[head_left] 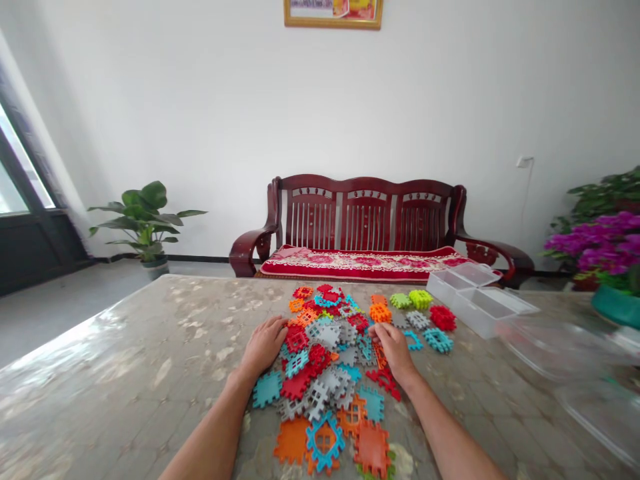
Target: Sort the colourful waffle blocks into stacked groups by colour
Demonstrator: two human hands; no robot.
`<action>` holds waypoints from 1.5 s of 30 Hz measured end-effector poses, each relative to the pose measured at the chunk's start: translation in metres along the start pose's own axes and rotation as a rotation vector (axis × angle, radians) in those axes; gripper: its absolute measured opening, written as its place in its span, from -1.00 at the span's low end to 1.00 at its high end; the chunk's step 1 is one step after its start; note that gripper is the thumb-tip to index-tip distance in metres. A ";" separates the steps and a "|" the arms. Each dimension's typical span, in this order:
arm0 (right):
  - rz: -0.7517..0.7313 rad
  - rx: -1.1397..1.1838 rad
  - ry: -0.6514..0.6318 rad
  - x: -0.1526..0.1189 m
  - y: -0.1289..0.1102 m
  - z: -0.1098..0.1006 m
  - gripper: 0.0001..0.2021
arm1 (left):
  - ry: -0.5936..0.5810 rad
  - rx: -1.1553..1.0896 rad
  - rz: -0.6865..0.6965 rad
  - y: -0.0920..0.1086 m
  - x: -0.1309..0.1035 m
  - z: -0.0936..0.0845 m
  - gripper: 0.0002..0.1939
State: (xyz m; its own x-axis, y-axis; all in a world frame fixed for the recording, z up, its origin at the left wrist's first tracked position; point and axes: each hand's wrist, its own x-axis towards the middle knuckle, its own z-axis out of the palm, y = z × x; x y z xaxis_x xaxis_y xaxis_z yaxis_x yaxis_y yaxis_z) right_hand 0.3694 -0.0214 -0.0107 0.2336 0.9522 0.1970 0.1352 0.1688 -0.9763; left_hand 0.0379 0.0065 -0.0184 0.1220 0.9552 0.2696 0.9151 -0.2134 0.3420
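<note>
A heap of plastic interlocking tiles point(320, 393) in red, grey, blue and orange spreads between my hands on the table. My left hand point(267, 343) rests at the heap's left side, palm down, fingers loosely extended and holding nothing visible. On the other side, my right hand point(393, 347) is closed, thumb and fingers pinched. A sliver of blue tile point(371, 327) shows at its fingertips; most of it is hidden. Just beyond that hand lie small stacks by colour: orange tiles point(380, 313), yellow-green tiles point(420, 299), grey tiles point(418, 320), red tiles point(443, 318) and blue tiles point(439, 341).
A clear plastic box with compartments point(480, 308) stands at the back right, with transparent lids point(555, 347) near it. Flowers in a teal pot point(617, 303) sit at the right edge. Past the patterned table point(125, 373) is a wooden bench point(367, 220).
</note>
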 end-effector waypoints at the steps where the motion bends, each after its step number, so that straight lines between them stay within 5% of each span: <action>1: -0.003 -0.008 -0.004 0.000 0.001 0.000 -0.49 | 0.001 0.001 0.001 0.000 0.000 0.000 -0.56; 45: -0.088 -0.194 -0.057 0.001 0.006 -0.002 -0.55 | -0.004 -0.013 0.011 -0.003 0.001 0.002 -0.55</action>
State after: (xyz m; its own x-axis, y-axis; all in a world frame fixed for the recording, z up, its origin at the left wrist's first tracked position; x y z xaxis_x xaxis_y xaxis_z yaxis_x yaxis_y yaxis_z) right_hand 0.3721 -0.0194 -0.0160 0.1582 0.9498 0.2697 0.3370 0.2049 -0.9190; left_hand 0.0363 0.0081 -0.0210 0.1334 0.9535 0.2702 0.9087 -0.2265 0.3507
